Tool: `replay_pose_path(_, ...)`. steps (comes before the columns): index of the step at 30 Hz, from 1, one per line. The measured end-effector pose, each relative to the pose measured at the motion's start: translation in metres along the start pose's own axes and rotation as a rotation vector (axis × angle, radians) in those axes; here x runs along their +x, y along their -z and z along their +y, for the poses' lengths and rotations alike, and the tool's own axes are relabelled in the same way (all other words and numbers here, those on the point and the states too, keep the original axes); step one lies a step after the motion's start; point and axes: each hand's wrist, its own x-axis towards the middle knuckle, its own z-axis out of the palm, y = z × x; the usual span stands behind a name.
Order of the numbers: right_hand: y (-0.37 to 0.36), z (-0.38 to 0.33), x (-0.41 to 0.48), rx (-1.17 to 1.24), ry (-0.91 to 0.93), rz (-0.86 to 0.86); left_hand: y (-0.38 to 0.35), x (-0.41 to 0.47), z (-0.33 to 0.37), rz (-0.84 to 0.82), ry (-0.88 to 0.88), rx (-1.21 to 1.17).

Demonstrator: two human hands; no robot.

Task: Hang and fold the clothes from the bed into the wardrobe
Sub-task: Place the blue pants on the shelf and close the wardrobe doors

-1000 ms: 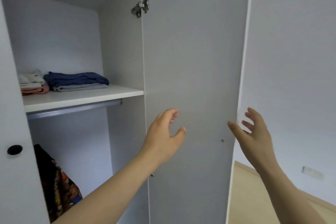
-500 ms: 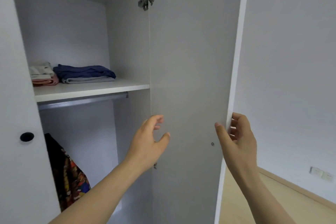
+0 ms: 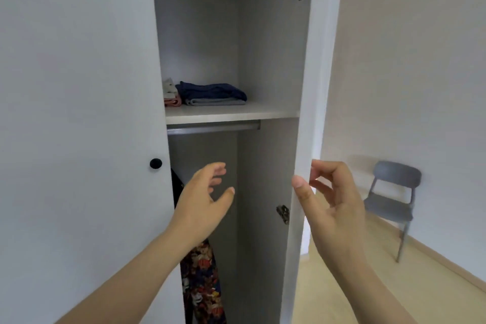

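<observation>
The white wardrobe's right door stands edge-on to me. My right hand grips its free edge, thumb on the near side and fingers curled behind. My left hand hovers with spread fingers in front of the open compartment, touching nothing. On the shelf lie a folded dark blue garment over a grey one. Beside them, a small white and pink stack is partly hidden by the left door. Below the hanging rail, a dark patterned garment hangs.
The left door with a black knob fills the left side. Metal hinges sit inside the right door. A grey chair stands by the wall at the right on a light wooden floor.
My right hand has reached the right door's edge and taken hold of it. The door, broad-faced before, now shows edge-on. My view has shifted, and the chair has come into sight.
</observation>
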Motion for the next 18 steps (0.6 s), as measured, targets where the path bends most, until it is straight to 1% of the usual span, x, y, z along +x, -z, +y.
replay_pose_path(2, -0.027, -0.001, 0.002, -0.023, 0.014, -0.054, 0.020, -0.005, -0.009, 0.039, 0.046, 0.009)
replay_pose_path(7, -0.095, 0.002, 0.015, 0.021, 0.032, -0.179, 0.070, -0.019, -0.034, 0.145, 0.147, 0.075)
replay_pose_path(10, -0.140, 0.007, 0.025, 0.008, 0.024, -0.264, 0.094, -0.025, -0.046, 0.213, 0.196, 0.122)
replay_pose_path(14, -0.192, 0.012, 0.044, 0.007, 0.000, -0.349, 0.117, -0.029, -0.059, 0.273, 0.225, 0.164)
replay_pose_path(18, -0.230, 0.020, 0.062, 0.018, -0.065, -0.409, 0.125, -0.026, -0.071, 0.319, 0.251, 0.193)
